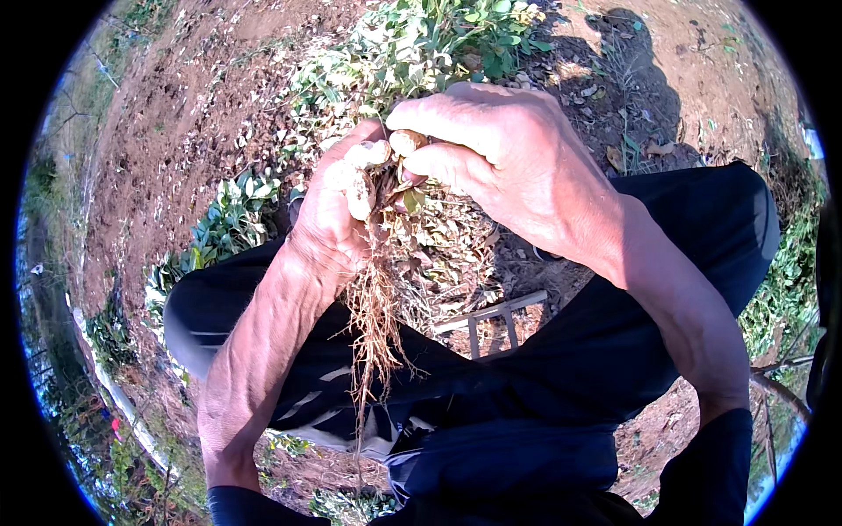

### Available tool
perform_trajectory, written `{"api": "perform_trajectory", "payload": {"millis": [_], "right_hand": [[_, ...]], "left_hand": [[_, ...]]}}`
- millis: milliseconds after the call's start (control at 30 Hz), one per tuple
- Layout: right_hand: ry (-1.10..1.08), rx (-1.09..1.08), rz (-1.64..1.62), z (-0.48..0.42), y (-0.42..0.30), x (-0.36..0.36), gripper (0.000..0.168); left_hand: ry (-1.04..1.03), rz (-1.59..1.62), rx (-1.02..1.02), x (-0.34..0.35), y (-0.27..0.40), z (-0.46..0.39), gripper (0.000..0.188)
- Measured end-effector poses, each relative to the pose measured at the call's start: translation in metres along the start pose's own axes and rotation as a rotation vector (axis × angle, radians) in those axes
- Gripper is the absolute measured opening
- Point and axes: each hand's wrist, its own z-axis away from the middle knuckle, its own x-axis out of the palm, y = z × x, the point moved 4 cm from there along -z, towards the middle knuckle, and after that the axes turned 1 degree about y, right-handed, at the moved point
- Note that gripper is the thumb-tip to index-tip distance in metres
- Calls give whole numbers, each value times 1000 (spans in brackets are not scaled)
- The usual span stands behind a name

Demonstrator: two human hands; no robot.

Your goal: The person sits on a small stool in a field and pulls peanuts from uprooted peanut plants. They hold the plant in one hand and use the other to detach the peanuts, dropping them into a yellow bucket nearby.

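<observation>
My left hand (339, 204) grips the base of an uprooted peanut plant. Its tangled brown roots (376, 322) hang down below the hand over my lap. Several pale peanut pods (360, 187) cluster beside my left thumb. With thumb and index finger, my right hand (490, 144) pinches at a rounded pod (406, 141) on the same cluster. A reddish bit (413, 177) shows just under the right thumb. Green leafy stems (421, 46) spread out beyond both hands; whether they belong to the held plant is hard to tell.
Below my hands, a slatted frame (493, 315) lies between my dark-trousered legs (697, 223). Dry leaves (454, 243) litter the soil there. Leafy plants (233, 210) lie by my left knee. Bare brown soil (191, 105) stretches ahead, and a thin branch (779, 388) sticks in at right.
</observation>
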Motion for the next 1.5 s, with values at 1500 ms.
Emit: {"api": "perform_trajectory", "payload": {"millis": [1500], "right_hand": [[-25, -15, -41, 31, -10, 26, 31]], "left_hand": [[294, -534, -35, 4, -4, -3, 18]]}}
